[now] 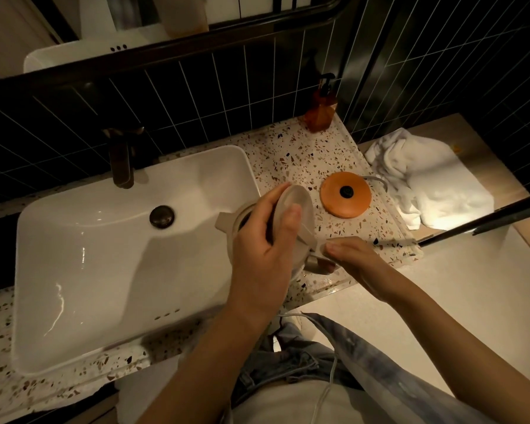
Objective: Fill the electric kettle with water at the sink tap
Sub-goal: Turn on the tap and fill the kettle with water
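The kettle (242,223) is hanging over the right edge of the sink (83,255), its spout pointing left toward the basin and its body mostly hidden under the person's hands. The lid (300,203) is standing tilted up on its hinge, so the mouth is lying open.

The left hand (266,249) is curling over the top of the kettle, fingers wrapped round the rim side of the lid and thumb pressing on the lid's inner face, holding it back. The right hand (358,261) is closing round the handle (315,264) at the kettle's right side, near the front edge of the counter (285,154); the fingers are bunched together, though how far they wrap underneath is hard to tell from this angle.

The step in hand looks like opening the kettle ready for filling. No water is running from the tap (121,160), which is standing at the back edge of the sink, well apart from the kettle.

The next move is calling for carrying the open mouth left and back until it is sitting under the tap's outlet, then freeing one hand to turn the water on.

Further out, the orange kettle base (345,195) is sitting on the counter just right of the sink, a soap bottle (320,110) at the back corner, and a white towel (426,175) lying beyond the counter's right edge.
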`<action>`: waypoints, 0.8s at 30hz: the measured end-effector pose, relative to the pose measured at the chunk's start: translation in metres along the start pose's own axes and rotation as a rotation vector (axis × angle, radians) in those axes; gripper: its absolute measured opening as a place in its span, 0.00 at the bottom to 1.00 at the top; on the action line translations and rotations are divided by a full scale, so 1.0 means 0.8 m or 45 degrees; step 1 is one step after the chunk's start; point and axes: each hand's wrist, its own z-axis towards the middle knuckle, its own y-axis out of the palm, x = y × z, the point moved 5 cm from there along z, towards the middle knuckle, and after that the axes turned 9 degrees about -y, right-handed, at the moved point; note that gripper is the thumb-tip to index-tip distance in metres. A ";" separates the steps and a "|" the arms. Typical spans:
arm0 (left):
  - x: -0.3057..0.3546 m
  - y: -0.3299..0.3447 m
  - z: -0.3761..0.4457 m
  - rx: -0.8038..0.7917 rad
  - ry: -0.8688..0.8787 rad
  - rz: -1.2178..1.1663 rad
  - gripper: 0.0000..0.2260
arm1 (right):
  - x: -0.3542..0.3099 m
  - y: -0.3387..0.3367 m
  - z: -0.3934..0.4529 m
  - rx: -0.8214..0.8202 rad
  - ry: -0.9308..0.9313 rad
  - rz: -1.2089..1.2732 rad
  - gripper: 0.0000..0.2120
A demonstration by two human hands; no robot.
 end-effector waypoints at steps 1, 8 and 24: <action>0.002 0.002 -0.002 -0.008 0.006 -0.004 0.19 | 0.000 0.000 0.000 0.003 0.008 0.003 0.17; 0.014 0.023 -0.016 -0.118 0.068 0.017 0.22 | 0.000 0.001 0.001 -0.021 0.026 0.061 0.36; -0.086 -0.071 0.038 0.243 -0.294 0.070 0.23 | -0.003 0.002 0.002 -0.061 0.044 0.150 0.35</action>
